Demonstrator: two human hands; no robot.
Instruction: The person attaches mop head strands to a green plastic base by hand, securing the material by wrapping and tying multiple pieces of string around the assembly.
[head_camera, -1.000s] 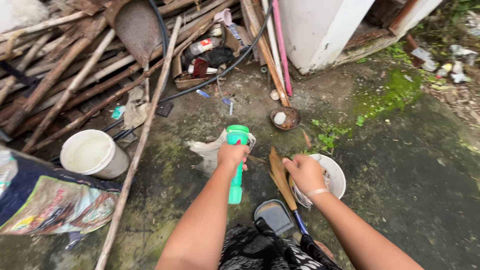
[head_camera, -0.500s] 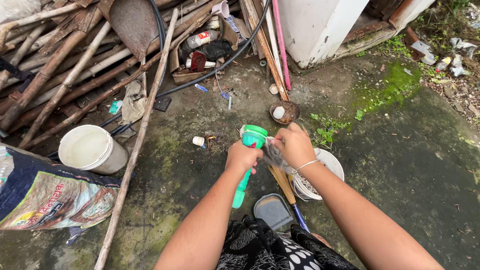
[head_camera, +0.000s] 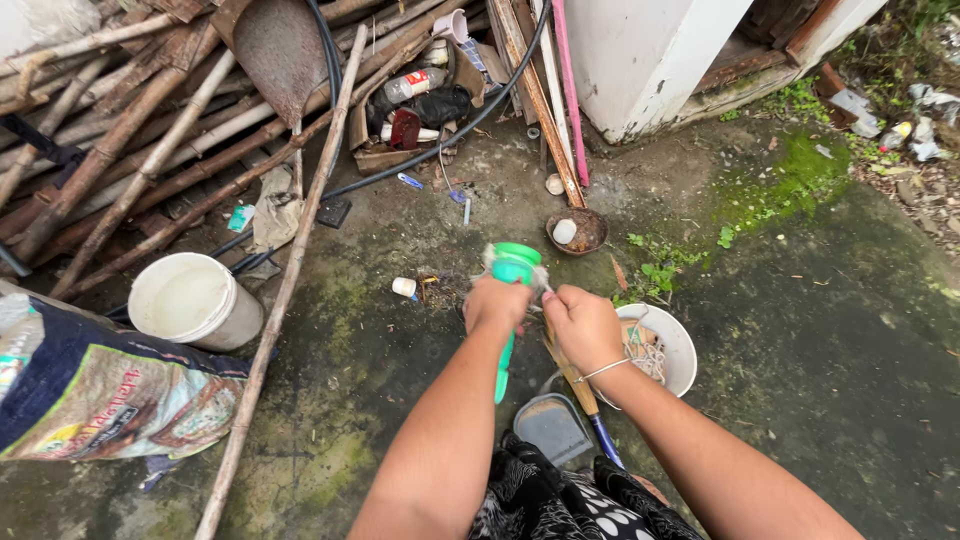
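The green-handled brush (head_camera: 513, 290) is held upright-ish over the mossy concrete floor (head_camera: 800, 330), its long axis running from the broad green head, farthest from the body, back toward the person, the handle end pointing down at the knees. The left hand (head_camera: 495, 303) is wrapped shut around the handle just under the head, so that grip carries the tool. The right hand (head_camera: 583, 325) sits touching close on its right, fingers curled and pinching at pale fibres near the head (what exactly they nip is too small to tell). Just right of the hands lies a white bowl (head_camera: 682, 350) with stringy stuff, and a wooden stick (head_camera: 570, 368) slants beneath the right wrist. Nearer the body is a grey dustpan (head_camera: 553, 428); well to the left stands a white bucket (head_camera: 192, 300), beside a printed sack (head_camera: 90, 395).
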